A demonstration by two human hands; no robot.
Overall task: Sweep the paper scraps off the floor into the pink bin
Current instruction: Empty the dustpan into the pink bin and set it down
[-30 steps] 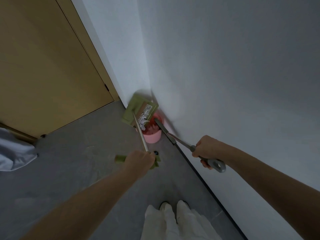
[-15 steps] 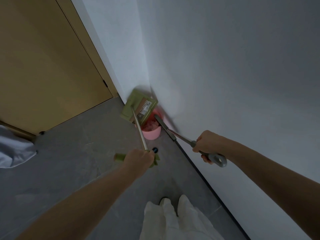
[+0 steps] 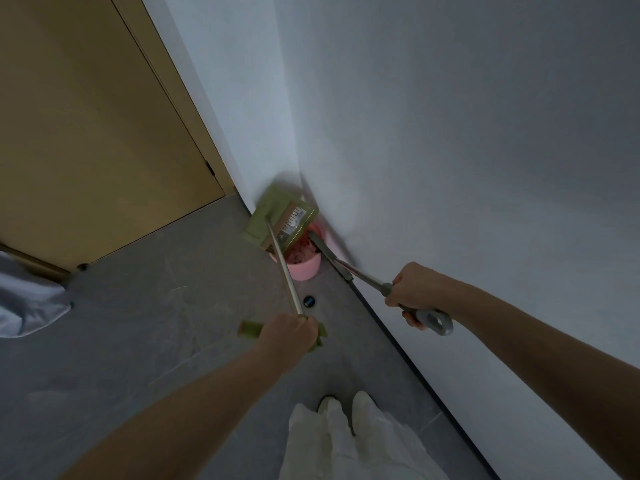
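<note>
The pink bin (image 3: 304, 268) stands on the grey floor in the corner where two white walls meet. Pale scraps (image 3: 300, 252) lie inside it. A green dustpan (image 3: 273, 216) on a long metal pole is tipped up over the bin's rim. My left hand (image 3: 289, 336) grips the green handle at the pole's near end. My right hand (image 3: 412, 289) grips the grey handle of a broom (image 3: 367, 278), whose far end points into the bin by the right wall.
A tan wooden door (image 3: 104, 140) fills the upper left. White cloth (image 3: 24, 299) lies at the left edge. A small dark round floor fitting (image 3: 308, 301) sits between bin and my left hand. My feet and pale trousers (image 3: 343, 431) are below.
The dustpan has tilted further over the bin and the scraps that lay on it have slid off into the bin. Both hands have kept their grips.
</note>
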